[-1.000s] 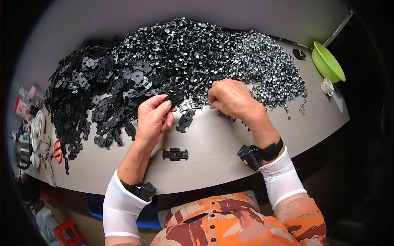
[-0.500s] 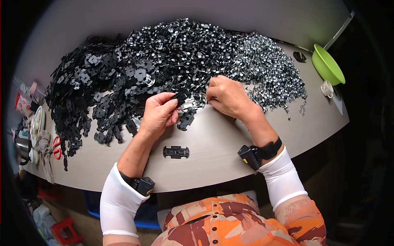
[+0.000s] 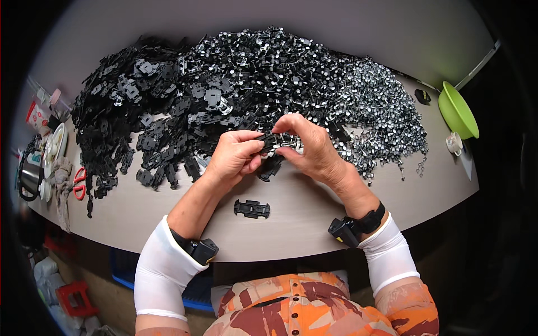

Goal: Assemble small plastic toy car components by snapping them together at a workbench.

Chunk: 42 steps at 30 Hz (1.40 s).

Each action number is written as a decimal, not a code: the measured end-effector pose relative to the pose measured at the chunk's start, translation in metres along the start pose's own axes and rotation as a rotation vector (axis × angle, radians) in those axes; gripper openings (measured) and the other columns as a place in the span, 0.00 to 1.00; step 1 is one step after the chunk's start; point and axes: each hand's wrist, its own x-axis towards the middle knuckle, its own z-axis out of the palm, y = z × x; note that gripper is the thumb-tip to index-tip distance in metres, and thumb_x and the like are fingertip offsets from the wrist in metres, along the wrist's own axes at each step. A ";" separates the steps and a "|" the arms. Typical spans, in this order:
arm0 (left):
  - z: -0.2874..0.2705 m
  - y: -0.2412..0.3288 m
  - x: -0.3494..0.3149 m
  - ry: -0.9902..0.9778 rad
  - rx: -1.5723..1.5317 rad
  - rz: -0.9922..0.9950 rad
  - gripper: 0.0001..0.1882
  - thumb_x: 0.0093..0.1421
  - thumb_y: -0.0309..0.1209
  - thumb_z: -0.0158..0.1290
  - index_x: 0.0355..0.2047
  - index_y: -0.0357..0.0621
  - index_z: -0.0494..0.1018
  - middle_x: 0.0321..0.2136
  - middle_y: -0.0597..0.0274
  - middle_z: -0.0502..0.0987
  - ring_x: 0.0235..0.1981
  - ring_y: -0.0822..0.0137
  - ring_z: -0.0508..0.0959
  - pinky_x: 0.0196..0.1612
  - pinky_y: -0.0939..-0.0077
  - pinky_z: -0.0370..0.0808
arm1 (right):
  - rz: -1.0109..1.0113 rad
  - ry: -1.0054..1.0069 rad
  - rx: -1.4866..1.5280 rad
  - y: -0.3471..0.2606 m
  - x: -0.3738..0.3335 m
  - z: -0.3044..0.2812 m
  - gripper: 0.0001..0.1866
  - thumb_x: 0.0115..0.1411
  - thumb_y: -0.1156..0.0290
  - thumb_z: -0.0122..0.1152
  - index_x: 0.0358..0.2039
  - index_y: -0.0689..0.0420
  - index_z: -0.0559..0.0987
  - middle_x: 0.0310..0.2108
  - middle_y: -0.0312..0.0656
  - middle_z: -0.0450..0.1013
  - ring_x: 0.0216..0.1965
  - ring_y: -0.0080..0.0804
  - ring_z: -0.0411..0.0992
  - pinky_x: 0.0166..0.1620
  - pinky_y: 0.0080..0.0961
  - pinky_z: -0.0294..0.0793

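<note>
Above the near edge of the heaps, my left hand (image 3: 235,155) pinches a black plastic toy-car chassis (image 3: 265,141) between thumb and fingers. My right hand (image 3: 315,148) is at the chassis's right end. Its curled forefinger and thumb close on a small wheel axle (image 3: 277,142) there; whether the axle is seated in the chassis cannot be made out. Under my hands lies a second chassis (image 3: 271,168), partly covered. Nearer to me, a single chassis (image 3: 251,209) rests flat on the table (image 3: 297,224).
Black chassis (image 3: 120,101) are heaped at the left, dark wheel axles (image 3: 252,59) in the middle, and silvery ones (image 3: 386,106) at the right. Red-handled scissors (image 3: 79,183) and a rag (image 3: 61,179) lie far left. A green basin (image 3: 459,109) and a white cup (image 3: 454,144) stand far right.
My right hand has come left to the chassis in my left hand, its thumb and forefinger now at the chassis's end. The whole view has shifted slightly.
</note>
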 end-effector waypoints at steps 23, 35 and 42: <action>0.000 0.001 -0.001 -0.100 -0.071 0.187 0.19 0.56 0.20 0.56 0.48 0.30 0.69 0.29 0.57 0.76 0.22 0.73 0.75 0.24 0.87 0.73 | 0.163 0.140 0.186 0.002 -0.005 0.009 0.16 0.47 0.85 0.64 0.36 0.63 0.70 0.32 0.46 0.75 0.34 0.36 0.78 0.36 0.26 0.80; -0.004 -0.001 0.003 -0.080 -0.146 0.343 0.15 0.61 0.24 0.52 0.48 0.34 0.68 0.43 0.52 0.74 0.33 0.67 0.77 0.29 0.82 0.75 | 0.336 0.136 -0.049 0.009 0.001 -0.019 0.10 0.52 0.80 0.63 0.37 0.61 0.77 0.33 0.40 0.75 0.32 0.24 0.75 0.33 0.20 0.75; -0.017 -0.005 0.010 -0.026 -0.115 0.276 0.18 0.61 0.28 0.53 0.50 0.36 0.67 0.43 0.51 0.75 0.29 0.71 0.74 0.26 0.84 0.72 | 0.236 -0.145 -0.370 0.020 -0.012 -0.008 0.05 0.48 0.80 0.62 0.27 0.56 0.81 0.28 0.39 0.71 0.35 0.37 0.71 0.39 0.31 0.73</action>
